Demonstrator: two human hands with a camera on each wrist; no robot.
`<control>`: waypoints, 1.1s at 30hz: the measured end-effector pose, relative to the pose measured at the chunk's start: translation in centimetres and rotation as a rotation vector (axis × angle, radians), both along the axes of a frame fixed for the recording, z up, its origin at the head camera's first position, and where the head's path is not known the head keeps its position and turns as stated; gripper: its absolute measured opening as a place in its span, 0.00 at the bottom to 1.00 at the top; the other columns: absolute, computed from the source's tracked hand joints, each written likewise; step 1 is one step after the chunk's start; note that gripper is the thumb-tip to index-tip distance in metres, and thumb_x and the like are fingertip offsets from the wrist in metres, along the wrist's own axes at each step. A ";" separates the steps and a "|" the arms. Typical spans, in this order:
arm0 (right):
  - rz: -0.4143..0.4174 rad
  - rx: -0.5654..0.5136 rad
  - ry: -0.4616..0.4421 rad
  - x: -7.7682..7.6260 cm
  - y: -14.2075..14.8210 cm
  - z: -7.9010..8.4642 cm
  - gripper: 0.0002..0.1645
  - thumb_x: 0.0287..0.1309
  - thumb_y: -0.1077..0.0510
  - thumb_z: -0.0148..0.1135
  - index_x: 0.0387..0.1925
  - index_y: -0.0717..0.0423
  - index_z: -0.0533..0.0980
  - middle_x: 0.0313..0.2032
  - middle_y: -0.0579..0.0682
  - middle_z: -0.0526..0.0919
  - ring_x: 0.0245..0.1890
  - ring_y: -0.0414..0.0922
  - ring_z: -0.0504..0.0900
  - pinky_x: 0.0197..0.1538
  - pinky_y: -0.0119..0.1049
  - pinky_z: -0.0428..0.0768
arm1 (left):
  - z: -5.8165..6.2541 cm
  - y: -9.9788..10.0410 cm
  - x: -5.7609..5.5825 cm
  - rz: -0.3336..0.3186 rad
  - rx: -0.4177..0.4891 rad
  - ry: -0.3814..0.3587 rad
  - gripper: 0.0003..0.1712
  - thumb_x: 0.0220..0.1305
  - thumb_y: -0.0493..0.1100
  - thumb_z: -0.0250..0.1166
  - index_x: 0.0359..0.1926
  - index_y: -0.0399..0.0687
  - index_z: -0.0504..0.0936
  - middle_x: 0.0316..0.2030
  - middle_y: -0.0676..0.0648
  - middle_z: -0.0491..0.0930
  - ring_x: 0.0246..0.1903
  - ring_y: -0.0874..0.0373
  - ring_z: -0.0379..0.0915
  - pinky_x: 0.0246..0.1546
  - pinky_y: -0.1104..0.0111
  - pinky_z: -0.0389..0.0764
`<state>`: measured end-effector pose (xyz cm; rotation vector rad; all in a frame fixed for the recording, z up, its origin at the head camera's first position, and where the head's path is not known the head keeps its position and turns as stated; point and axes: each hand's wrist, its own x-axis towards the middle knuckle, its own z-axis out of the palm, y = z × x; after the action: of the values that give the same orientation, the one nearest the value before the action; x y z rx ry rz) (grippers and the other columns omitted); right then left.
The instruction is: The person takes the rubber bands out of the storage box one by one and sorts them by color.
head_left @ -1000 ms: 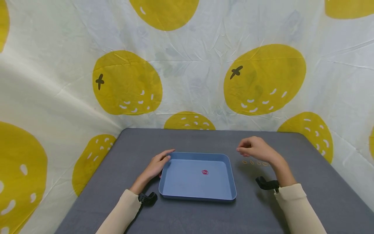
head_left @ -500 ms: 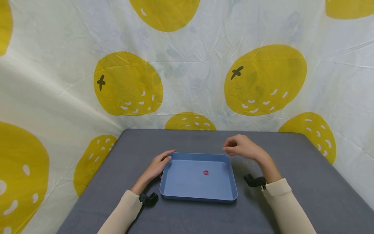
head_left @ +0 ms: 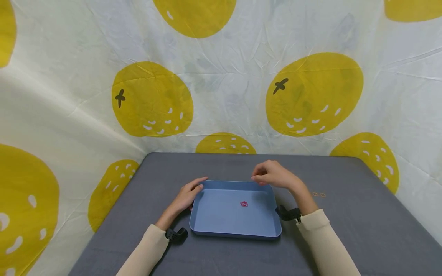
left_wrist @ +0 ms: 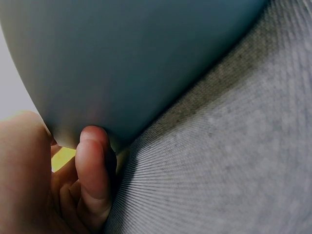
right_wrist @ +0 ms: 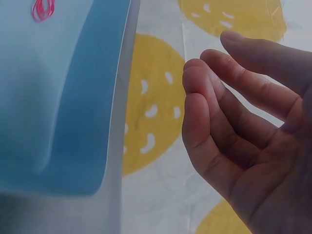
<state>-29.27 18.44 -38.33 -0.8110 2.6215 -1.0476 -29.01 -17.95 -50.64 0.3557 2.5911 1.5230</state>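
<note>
A shallow blue tray (head_left: 221, 220) lies on the grey table, with a small bunch of red rubber bands (head_left: 244, 204) on its floor. My left hand (head_left: 184, 195) grips the tray's far left corner, thumb at the rim; the left wrist view has its curled fingers (left_wrist: 92, 168) against the outer wall. Over the far right corner hovers my right hand (head_left: 274, 175). Its fingers (right_wrist: 197, 117) are loosely bent and the thumb stands apart, with nothing visible between them. Thin yellow rubber bands (head_left: 319, 194) lie on the table right of the tray, partly hidden by the right forearm.
Behind the grey table (head_left: 221, 257) hangs a pale curtain (head_left: 228, 96) printed with yellow fruit, which also runs along the left side. Each wrist wears a black camera mount, the right one (head_left: 287, 213) overlapping the tray's right edge in the head view.
My right hand has moved left, from above the yellow rubber bands to over the tray's far right corner. My left hand and the tray stay in place.
</note>
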 end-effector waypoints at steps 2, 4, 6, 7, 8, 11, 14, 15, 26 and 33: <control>0.011 -0.012 -0.008 -0.1 -0.3 -0.1 0.10 0.68 0.56 0.67 0.40 0.60 0.86 0.35 0.57 0.89 0.34 0.53 0.87 0.39 0.37 0.87 | 0.0 0.0 0.0 0.004 -0.001 0.001 0.22 0.81 0.54 0.53 0.71 0.73 0.74 0.64 0.39 0.78 0.09 0.53 0.69 0.11 0.57 0.78; 0.020 -0.018 -0.011 -0.1 -0.6 -0.2 0.10 0.68 0.56 0.67 0.40 0.59 0.86 0.37 0.60 0.89 0.34 0.54 0.88 0.39 0.37 0.87 | 0.0 0.0 0.0 0.009 -0.004 0.000 0.22 0.81 0.54 0.53 0.71 0.74 0.74 0.63 0.39 0.79 0.09 0.53 0.69 0.11 0.57 0.78; 0.026 -0.018 -0.007 -0.2 -0.9 -0.3 0.09 0.68 0.56 0.67 0.39 0.58 0.87 0.37 0.60 0.89 0.34 0.53 0.87 0.39 0.36 0.87 | 0.1 0.0 0.0 0.011 -0.003 0.000 0.22 0.81 0.54 0.53 0.71 0.74 0.74 0.62 0.39 0.79 0.09 0.53 0.69 0.11 0.57 0.78; 0.030 -0.018 -0.006 -0.2 -1.1 -0.3 0.09 0.68 0.56 0.67 0.39 0.58 0.87 0.37 0.60 0.89 0.33 0.52 0.87 0.38 0.36 0.87 | 0.1 0.0 0.0 0.010 -0.002 0.000 0.22 0.81 0.54 0.53 0.71 0.74 0.74 0.62 0.39 0.79 0.09 0.53 0.69 0.11 0.57 0.77; 0.034 -0.018 -0.004 -0.2 -1.2 -0.4 0.08 0.68 0.56 0.67 0.39 0.57 0.87 0.36 0.60 0.89 0.32 0.51 0.86 0.38 0.35 0.87 | 0.1 0.0 0.0 0.009 0.000 0.000 0.22 0.81 0.54 0.53 0.71 0.73 0.74 0.63 0.39 0.78 0.10 0.53 0.69 0.11 0.57 0.77; 0.045 -0.012 0.001 -0.3 -1.6 -0.6 0.07 0.68 0.56 0.68 0.38 0.56 0.87 0.34 0.60 0.89 0.30 0.48 0.85 0.37 0.34 0.86 | 0.0 0.1 0.0 -0.002 0.002 0.002 0.23 0.81 0.54 0.53 0.72 0.71 0.73 0.64 0.39 0.77 0.10 0.52 0.69 0.12 0.57 0.77; 0.059 -0.013 -0.004 -0.3 -1.8 -0.7 0.08 0.68 0.56 0.67 0.38 0.57 0.87 0.34 0.60 0.89 0.30 0.49 0.85 0.37 0.36 0.86 | 0.0 0.1 0.0 -0.011 -0.004 0.004 0.23 0.81 0.54 0.52 0.72 0.71 0.73 0.66 0.40 0.76 0.12 0.51 0.71 0.13 0.56 0.78; 0.061 -0.012 -0.005 -0.3 -1.9 -0.8 0.08 0.68 0.56 0.67 0.38 0.58 0.87 0.34 0.60 0.89 0.30 0.49 0.85 0.37 0.37 0.86 | 0.0 0.1 0.0 -0.013 -0.008 0.005 0.23 0.81 0.54 0.52 0.72 0.71 0.73 0.66 0.40 0.76 0.12 0.51 0.72 0.13 0.56 0.78; 0.092 0.001 -0.011 -0.5 -2.7 -1.3 0.11 0.68 0.55 0.68 0.40 0.61 0.86 0.35 0.59 0.89 0.31 0.49 0.86 0.36 0.32 0.85 | 0.1 0.0 0.1 -0.021 -0.004 0.008 0.22 0.82 0.55 0.52 0.72 0.73 0.73 0.67 0.40 0.76 0.11 0.51 0.71 0.13 0.57 0.78; 0.113 0.004 -0.033 -0.3 -3.2 -1.2 0.07 0.68 0.57 0.68 0.38 0.58 0.86 0.35 0.59 0.89 0.31 0.54 0.86 0.36 0.35 0.84 | 0.3 0.0 0.1 -0.015 -0.007 0.008 0.22 0.82 0.54 0.52 0.72 0.72 0.73 0.67 0.41 0.76 0.12 0.53 0.72 0.13 0.57 0.78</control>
<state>-29.58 15.20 -39.54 -0.9207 2.5179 -1.0162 -28.94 -17.96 -50.30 0.3806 2.5935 1.5101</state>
